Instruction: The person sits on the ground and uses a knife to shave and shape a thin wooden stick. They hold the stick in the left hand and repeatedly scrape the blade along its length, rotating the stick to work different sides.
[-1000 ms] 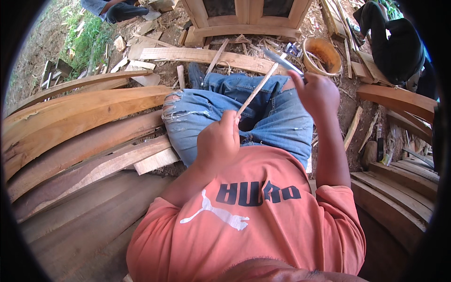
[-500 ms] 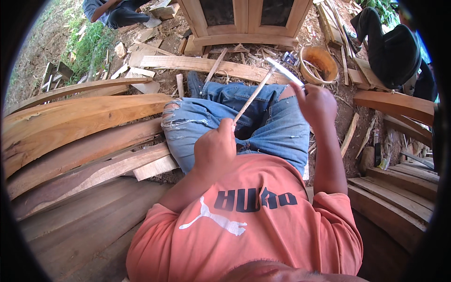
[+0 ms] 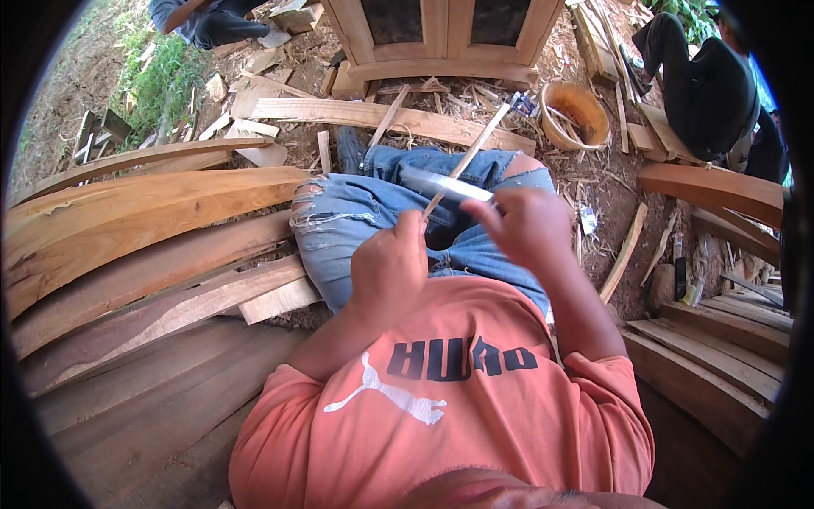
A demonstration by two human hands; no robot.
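Observation:
My left hand is closed round the near end of a thin wooden stick, which slants up and away to the right over my lap. In my right hand is a knife with a broad, pale metal blade, slightly blurred. The blade lies across the stick a short way beyond my left fingers and points left. Whether its edge bites into the wood cannot be made out. My fingers cover most of the knife's handle. Below both hands are my legs in torn blue jeans.
Long curved planks are stacked at my left, and more boards lie at the right. Ahead stands a panelled wooden cabinet. An orange-brown bucket holds wood scraps. Offcuts and shavings litter the ground. Two other people sit at the far left and right.
My right hand has come nearer and to the left, bringing the knife from the stick's far end down toward my left hand. The left hand and stick have hardly moved.

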